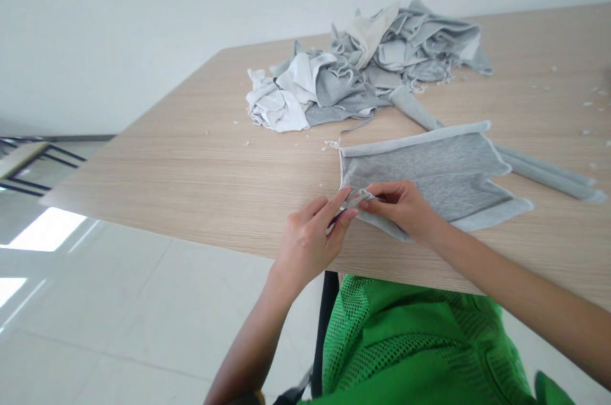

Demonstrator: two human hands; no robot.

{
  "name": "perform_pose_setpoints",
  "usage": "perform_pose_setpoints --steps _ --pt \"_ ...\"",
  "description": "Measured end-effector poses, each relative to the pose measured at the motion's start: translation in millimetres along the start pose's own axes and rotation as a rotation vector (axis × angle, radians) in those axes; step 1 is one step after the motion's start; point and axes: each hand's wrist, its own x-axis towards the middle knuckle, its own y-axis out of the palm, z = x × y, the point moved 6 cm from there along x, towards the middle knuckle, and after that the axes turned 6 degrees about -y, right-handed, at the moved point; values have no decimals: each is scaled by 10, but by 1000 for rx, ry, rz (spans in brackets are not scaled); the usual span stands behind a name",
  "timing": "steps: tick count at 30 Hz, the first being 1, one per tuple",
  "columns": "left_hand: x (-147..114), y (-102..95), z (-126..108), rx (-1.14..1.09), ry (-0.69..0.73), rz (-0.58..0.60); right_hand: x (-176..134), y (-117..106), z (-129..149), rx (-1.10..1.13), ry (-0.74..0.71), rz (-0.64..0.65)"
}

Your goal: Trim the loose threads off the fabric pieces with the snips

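A grey knitted fabric piece (429, 169) with pale folded edges and white stitching lies flat near the table's front edge. At its lower left corner, my right hand (401, 207) is closed, pinching a bunched bit of the fabric between thumb and fingers. Facing it, my left hand (315, 230) is closed at the same corner, its fingertips almost meeting the right ones. Between the left thumb and fingers shows a narrow purple object (337, 216), mostly hidden; its kind cannot be made out. Loose white threads (331, 145) hang off the upper left corner.
A heap of grey and white fabric pieces (344, 77) lies toward the back of the wooden table (191, 156). Long rolled grey strips (548, 172) extend behind and right of the flat piece. White lint bits (587, 104) dot the right side. A stool (28, 160) stands at far left.
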Motion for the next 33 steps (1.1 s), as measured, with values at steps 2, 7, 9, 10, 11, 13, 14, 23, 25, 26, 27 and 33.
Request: perform_pose_setpoints --steps 2,7,9,10,11,13,14,23,25,26,27,33 --pt "-5 18 5 20 6 6 -2 1 6 0 -1 2" --pt "-7 37 15 24 5 15 -2 6 21 5 0 -2" --pt "-6 36 17 25 2 23 -3 10 24 5 4 -3" --pt "-5 36 16 24 1 28 -3 12 25 6 7 -5" --pt "-4 34 14 21 1 29 -5 13 26 7 10 -9" --pt "-1 30 10 15 4 25 -6 12 28 8 14 -16" --pt "0 27 8 13 4 21 -5 13 30 6 14 -18" --pt "-6 45 31 -17 -29 41 1 10 33 -26 0 -7" --pt "-3 51 38 -30 -49 48 -2 3 20 -29 12 -10" --pt "0 52 42 -43 -63 50 -3 1 15 -31 16 -10" --pt "4 53 48 -59 -81 52 -4 -1 13 -32 15 -10" --pt "51 63 112 -162 -202 71 2 -9 -2 -37 3 -14"
